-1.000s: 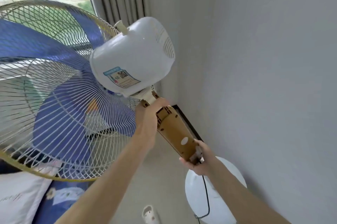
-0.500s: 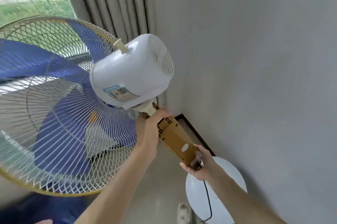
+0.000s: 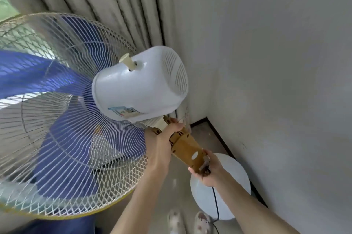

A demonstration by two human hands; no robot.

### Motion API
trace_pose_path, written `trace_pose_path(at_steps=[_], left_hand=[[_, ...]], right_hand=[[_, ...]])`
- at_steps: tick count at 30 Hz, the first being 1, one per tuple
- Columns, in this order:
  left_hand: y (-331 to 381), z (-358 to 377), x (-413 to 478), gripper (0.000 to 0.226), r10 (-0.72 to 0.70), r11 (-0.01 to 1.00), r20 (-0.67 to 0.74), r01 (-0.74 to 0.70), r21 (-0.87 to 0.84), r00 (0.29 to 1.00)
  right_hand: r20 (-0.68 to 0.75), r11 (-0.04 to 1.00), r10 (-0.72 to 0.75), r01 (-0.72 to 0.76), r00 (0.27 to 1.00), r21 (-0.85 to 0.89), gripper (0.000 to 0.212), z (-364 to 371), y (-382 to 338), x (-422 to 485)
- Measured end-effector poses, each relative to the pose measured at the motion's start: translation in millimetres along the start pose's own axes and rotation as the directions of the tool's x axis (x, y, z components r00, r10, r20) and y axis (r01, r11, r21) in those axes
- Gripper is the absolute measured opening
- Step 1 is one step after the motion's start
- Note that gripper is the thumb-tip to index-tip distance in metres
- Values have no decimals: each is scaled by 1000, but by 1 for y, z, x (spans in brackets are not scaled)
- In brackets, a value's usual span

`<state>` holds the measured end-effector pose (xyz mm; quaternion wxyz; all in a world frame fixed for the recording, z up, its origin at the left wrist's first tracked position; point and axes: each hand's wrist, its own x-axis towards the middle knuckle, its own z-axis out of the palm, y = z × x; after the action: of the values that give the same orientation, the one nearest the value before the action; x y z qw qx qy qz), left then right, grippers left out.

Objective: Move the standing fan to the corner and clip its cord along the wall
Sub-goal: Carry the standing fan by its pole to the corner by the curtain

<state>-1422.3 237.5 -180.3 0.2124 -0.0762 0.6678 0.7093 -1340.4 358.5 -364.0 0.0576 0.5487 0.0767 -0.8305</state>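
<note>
Your left hand (image 3: 160, 149) is wrapped around the neck of the standing fan (image 3: 139, 88), just under the white motor housing, its grip closed on the top of the tan control column (image 3: 187, 148). Your right hand (image 3: 208, 171) is lower on the same column, its grip closed around the bottom end where the black cord (image 3: 216, 203) leaves it. The fan's head tilts away from you to the left: the wire cage (image 3: 57, 119) and blue blades fill the left side of the view, while the motor housing sits above and between your two hands. The round white base (image 3: 232, 180) lies below your right hand, close to the wall (image 3: 276, 81) on the right and near the dark skirting. The cord hangs from under your right hand, crosses the base and runs toward the floor by your slippers (image 3: 202, 222). Grey curtains (image 3: 99, 1) hang behind the fan, meeting the wall at the corner.
</note>
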Motion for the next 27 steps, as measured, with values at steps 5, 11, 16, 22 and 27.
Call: trace_pose_path(at_steps=[5, 11, 16, 22, 27], left_hand=[[-18, 15, 58, 51, 1, 998, -35, 2, 70, 999], [-38, 33, 119, 55, -33, 998, -94, 37, 43, 995], [-60, 44, 160, 35, 15, 999, -69, -11, 53, 998], [-99, 37, 174, 78, 23, 985, -102, -6, 170, 994], [-118, 51, 177, 50, 53, 982, -93, -35, 186, 994]], right_hand=[[42, 998, 11, -8, 999, -57, 41, 28, -34, 56], [5, 987, 39, -38, 999, -158, 55, 50, -68, 127], [-28, 985, 20, -24, 999, -173, 54, 59, -87, 181], [-102, 979, -10, -11, 995, -204, 53, 48, -84, 230], [-99, 976, -44, 22, 994, -216, 44, 38, -92, 233]])
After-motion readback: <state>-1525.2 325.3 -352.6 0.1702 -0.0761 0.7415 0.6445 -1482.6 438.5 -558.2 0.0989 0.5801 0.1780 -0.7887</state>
